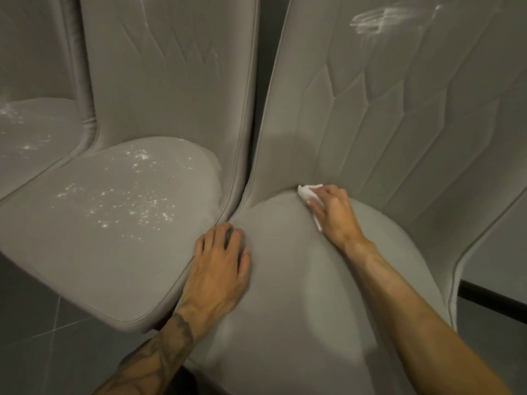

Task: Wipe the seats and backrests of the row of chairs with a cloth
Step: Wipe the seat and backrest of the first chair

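**Fig. Wiping the seat/backrest crease of the nearest chair**

R hand (332, 212) holds a small white cloth (308, 192) at the back of the nearest chair's seat (285, 295), right where it meets the backrest (385, 109). Its fingers (316, 208) are bent down over the cloth, pinning it to the fabric, w/ a corner sticking out ahead of the fingertips. L hand (222, 258) lies flat on the seat's left edge, holding nothing, prob. to steady the chair; its fingers (212, 238) are straight and slightly spread.

To do the step well: keep the cloth bunched under the fingertips, push it into the crease and follow the curve across. Then work forward over the seat in overlapping strokes, refolding if it loads up w/ residue.

The cloth looks thin and crumpled, poss. a paper wipe (cannot tell), and is mostly hidden under the hand. A white smear (379, 19) high on the backrest and white specks on the next seat (99, 223) to the left suggest those areas are not yet wiped.
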### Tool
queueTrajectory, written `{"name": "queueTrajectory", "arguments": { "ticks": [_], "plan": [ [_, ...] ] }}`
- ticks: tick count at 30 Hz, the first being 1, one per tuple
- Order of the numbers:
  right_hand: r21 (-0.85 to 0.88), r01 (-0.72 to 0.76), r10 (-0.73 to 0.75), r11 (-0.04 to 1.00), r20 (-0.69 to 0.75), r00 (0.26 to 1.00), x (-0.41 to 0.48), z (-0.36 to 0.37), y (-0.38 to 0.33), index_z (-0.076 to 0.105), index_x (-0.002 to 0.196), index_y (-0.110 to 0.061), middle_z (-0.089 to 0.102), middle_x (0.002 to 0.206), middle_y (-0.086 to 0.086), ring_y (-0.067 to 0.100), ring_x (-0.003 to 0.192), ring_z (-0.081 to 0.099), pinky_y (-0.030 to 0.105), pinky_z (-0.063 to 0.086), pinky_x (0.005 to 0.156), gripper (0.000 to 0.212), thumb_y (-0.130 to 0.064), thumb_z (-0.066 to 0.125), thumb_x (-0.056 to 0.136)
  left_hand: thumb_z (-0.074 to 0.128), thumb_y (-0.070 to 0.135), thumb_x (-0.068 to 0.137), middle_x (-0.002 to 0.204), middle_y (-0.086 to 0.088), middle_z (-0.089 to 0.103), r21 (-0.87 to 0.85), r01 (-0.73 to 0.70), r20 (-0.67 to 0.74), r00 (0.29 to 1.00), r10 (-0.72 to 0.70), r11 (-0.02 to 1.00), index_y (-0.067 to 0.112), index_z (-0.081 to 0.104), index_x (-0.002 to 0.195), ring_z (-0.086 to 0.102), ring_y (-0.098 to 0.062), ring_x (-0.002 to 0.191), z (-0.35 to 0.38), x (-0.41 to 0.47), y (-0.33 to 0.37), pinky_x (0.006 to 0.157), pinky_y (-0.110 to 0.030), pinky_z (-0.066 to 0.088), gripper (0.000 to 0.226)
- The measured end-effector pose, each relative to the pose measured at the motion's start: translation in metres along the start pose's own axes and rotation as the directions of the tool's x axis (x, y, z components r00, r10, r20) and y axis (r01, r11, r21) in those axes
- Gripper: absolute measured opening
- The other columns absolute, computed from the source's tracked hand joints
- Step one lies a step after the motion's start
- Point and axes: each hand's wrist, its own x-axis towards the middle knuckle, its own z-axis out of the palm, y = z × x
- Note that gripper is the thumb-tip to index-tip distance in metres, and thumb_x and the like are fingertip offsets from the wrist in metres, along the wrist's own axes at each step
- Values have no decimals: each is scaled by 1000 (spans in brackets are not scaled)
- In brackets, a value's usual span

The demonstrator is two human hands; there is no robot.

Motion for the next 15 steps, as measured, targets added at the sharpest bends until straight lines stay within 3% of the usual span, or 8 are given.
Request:
{"name": "queueTrajectory", "arguments": {
  "ticks": [3, 6, 9, 15],
  "plan": [
    [40, -12, 13, 999, -12, 1000, 1, 13, -20, 67, 129, -15, 65, 126, 8, 29, 119, 55, 30, 35, 110, 31, -26, 57, 102, 41, 37, 101, 134, -11, 56, 10, 7, 11, 1000, -8, 1000, 15, 60, 126, 54, -31, 119, -1, 1, 2, 103, -47, 45, 39],
    [99, 170, -175, 980, 44, 984, -6, 29, -50, 69, 124, -12, 66, 121, 9, 25, 116, 54, 32, 37, 107, 29, -24, 61, 100, 41, 38, 102, 136, -10, 55, 4, 8, 35, 999, -8, 1000, 16, 58, 127, 54, -30, 120, -1, 1, 0, 105, -46, 45, 38],
    [55, 224, -228, 973, 77, 971, -5, 11, -34, 69, 123, -8, 66, 121, 13, 34, 113, 58, 39, 42, 105, 29, -23, 63, 99, 40, 38, 102, 136, -11, 54, 0, 8, 39, 999, -8, 1000, 15, 58, 128, 54, -31, 121, -1, 0, 0, 105, -47, 44, 39],
    [-52, -43, 40, 998, -51, 998, -16, -24, 37, 68, 130, -19, 68, 125, 6, 29, 117, 59, 38, 40, 110, 30, -23, 57, 102, 39, 37, 103, 134, -12, 55, 1, 4, 25, 1000, -4, 1000, 15, 57, 127, 54, -31, 119, 2, -1, 0, 104, -48, 46, 37]
  ]
}}
